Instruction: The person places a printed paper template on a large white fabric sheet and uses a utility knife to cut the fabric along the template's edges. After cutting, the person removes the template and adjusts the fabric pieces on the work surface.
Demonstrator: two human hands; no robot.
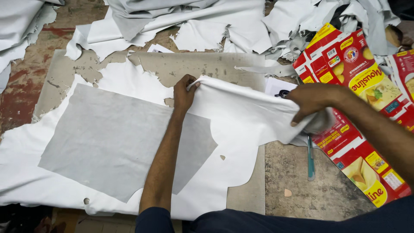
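The person was part-way through folding or turning back a white leather hide point(233, 116) that lay spread over a worn grey cutting board point(207, 64) on the table point(327, 190). The left hand point(183, 92) pinned the fold line near the middle of the board, its fingers point(192, 85) closed over the raised edge of the hide. The right hand point(312, 101) gripped the bunched right end of the same hide, fingers clamped on it and lifting it clear of the table. A grey rectangular pattern sheet point(112, 142) lay flat on the left part of the hide, its right edge passing under the left forearm.

By my judgement, the step in hand was repositioning the hide, and the next move called for both hands to draw the loose flap evenly while the flat part and the pattern sheet stayed put; a careless pull could have dragged the sheet askew.

Around the work, a teal-handled cutting tool point(310, 157) lay on the table just below the lifted flap, near enough to be caught by the leather. Flattened red and yellow cartons point(345, 60) sat to the right, partly under the right forearm. Heaps of white leather offcuts point(198, 21) crowded the far edge of the board, and a small tan scrap point(287, 193) rested on the bare table.
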